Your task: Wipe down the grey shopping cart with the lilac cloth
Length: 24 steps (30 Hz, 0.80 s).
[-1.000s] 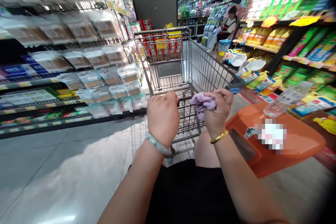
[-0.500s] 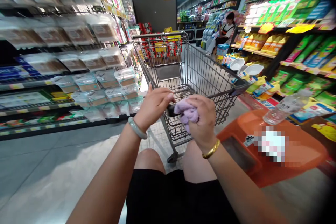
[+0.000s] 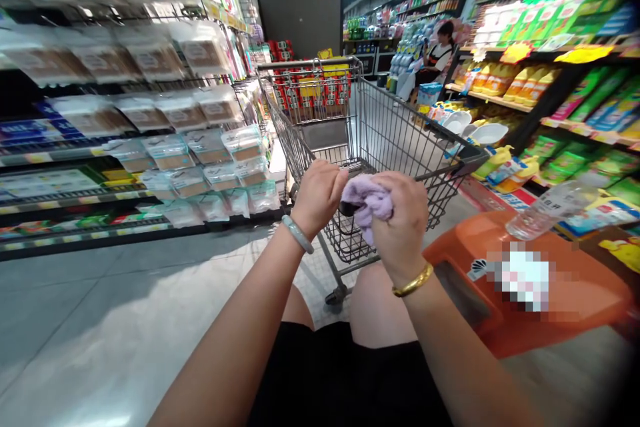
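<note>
A metal shopping cart stands right in front of my knees. My right hand is closed on a bunched lilac cloth, which wraps over the cart's dark handle. To its left, my left hand is curled in a fist around the same handle, its fingertips hidden on the far side. The cloth lies close beside my left thumb. Most of the handle is covered by the hands and the cloth.
On the right, an orange stool-like surface bears a clear bottle and a blurred-out item. Packed shelves line that side; bagged goods hang on the left. A person sits farther back by the aisle.
My left hand has gone from loosely spread fingers to a closed grip on the handle. The right hand and cloth have shifted slightly right. The view has turned a little.
</note>
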{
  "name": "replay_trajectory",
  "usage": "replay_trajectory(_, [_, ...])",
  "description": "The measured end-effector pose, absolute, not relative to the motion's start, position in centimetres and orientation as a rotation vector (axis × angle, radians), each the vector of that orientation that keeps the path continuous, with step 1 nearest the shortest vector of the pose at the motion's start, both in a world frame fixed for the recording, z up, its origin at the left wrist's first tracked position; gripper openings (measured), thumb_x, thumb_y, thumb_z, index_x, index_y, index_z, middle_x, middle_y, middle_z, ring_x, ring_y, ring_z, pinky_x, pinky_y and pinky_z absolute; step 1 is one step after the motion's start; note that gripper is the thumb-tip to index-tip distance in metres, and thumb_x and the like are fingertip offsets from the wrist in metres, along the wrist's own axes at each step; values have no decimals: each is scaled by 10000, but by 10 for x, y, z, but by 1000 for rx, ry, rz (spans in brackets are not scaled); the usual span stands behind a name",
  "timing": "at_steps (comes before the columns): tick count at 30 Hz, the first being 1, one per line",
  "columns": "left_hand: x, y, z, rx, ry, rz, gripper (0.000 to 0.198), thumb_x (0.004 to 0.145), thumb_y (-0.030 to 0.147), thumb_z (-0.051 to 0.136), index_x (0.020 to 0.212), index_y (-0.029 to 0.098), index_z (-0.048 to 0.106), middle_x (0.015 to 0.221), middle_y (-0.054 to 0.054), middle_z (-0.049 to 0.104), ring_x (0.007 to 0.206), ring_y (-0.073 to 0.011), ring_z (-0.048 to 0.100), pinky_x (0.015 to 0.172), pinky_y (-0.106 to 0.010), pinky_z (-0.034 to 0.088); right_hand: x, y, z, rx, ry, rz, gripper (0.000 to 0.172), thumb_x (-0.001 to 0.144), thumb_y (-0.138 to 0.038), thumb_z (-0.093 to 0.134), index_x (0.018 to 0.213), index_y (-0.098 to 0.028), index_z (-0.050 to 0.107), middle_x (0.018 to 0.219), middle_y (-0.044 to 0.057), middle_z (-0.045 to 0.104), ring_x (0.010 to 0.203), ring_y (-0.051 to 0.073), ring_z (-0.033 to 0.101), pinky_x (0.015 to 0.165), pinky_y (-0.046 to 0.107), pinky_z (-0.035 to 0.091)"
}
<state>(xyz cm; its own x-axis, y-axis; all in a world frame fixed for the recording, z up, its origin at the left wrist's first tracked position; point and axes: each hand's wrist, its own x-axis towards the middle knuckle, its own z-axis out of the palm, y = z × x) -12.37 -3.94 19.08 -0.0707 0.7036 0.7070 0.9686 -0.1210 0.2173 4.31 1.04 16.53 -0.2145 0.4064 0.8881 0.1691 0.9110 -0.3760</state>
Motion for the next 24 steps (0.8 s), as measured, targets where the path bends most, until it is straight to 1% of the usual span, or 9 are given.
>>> replay_trajectory(4, [-119,-29,190,-1866,-1768,-1035,591,1097,488,145,603,246,359,614,-15,503,647,-184,447,749,-371,388,49,13,167,-312,-1932,290,372,812,-82,562,1129,-261,640,1173,42,730,1125,236,651,971,415,478])
replay_trajectory(7, [-116,-23,188,-1870,-1744,-1033,580,1103,461,191,607,240,395,617,-13,518,642,-182,441,730,-365,376,54,20,169,-412,-1896,295,345,813,-88,559,1099,-260,645,1093,31,734,1025,236,639,912,403,489])
replay_trajectory(9, [-113,-18,187,-1863,-1733,-1031,578,1107,440,209,600,237,401,616,-12,526,633,-178,436,728,-362,371,55,21,172,-458,-1906,263,326,821,-115,562,1104,-256,642,1073,40,728,987,247,620,884,410,488])
replay_trajectory(11, [-107,-13,186,-1847,-1731,-1032,586,1111,426,216,588,233,398,614,-12,536,629,-173,447,731,-358,375,55,20,173,-455,-1960,235,319,830,-154,579,1129,-253,632,1089,55,722,989,258,611,884,421,486])
replay_trajectory(14, [-97,-3,185,-1826,-1740,-1022,596,1114,414,238,576,228,416,613,-13,555,622,-168,468,737,-357,386,59,20,173,-483,-1972,228,277,857,-209,601,1129,-257,625,1055,52,718,951,254,606,862,410,487])
replay_trajectory(18, [-80,10,184,-1808,-1744,-991,611,1111,413,258,590,218,509,628,-29,592,636,-181,499,765,-375,393,73,33,168,-515,-1959,210,256,875,-250,614,1131,-254,622,1040,48,710,947,257,599,858,412,486])
replay_trajectory(21, [-66,18,184,-1808,-1743,-983,619,1111,399,258,626,202,588,643,-46,621,649,-189,533,786,-387,398,86,49,164,-517,-1977,215,274,872,-229,587,1142,-260,619,1057,49,704,976,264,606,874,426,486])
replay_trajectory(24, [-59,24,190,-1872,-1743,-974,576,1099,410,321,697,184,666,691,-66,671,686,-201,582,799,-389,418,97,62,161,-551,-1965,205,283,873,-217,559,1144,-274,618,1050,46,703,983,270,608,860,428,482])
